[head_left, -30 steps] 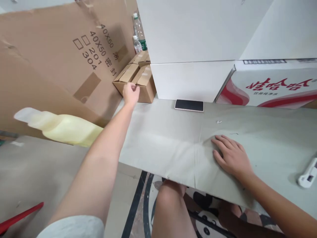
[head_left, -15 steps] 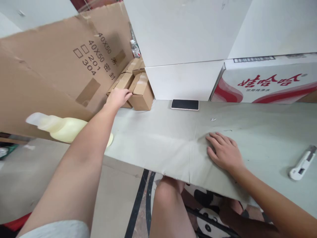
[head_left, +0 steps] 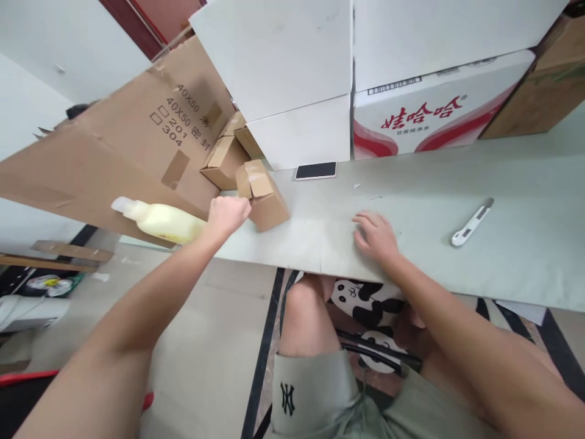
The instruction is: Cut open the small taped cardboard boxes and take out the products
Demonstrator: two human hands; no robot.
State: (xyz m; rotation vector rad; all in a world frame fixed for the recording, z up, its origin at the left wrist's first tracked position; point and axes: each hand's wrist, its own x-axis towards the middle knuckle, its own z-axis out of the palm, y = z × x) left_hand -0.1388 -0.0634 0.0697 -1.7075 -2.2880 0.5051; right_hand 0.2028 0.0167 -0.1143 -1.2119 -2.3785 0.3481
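My left hand (head_left: 227, 214) is closed on the near end of a small brown cardboard box (head_left: 265, 196) with loose top flaps. The box lies tilted on the grey table surface (head_left: 434, 201), a little out from the stack at the back. A second small cardboard box (head_left: 223, 160) stays behind it against the big leaning cardboard sheet (head_left: 114, 158). My right hand (head_left: 375, 235) lies flat on the table with its fingers spread, holding nothing. A pale yellow bottle (head_left: 158, 219) lies at the table's left edge, just left of my left hand.
A white box cutter (head_left: 470, 222) lies right of my right hand. A black phone (head_left: 315, 171) rests by the stacked white boxes (head_left: 283, 67). A white and red printed carton (head_left: 434, 110) stands at the back. My knees are under the table edge.
My left hand has pulled one small cardboard box away from the back stack toward me onto the table. The view has swung wider and to the right. My right hand stays flat.
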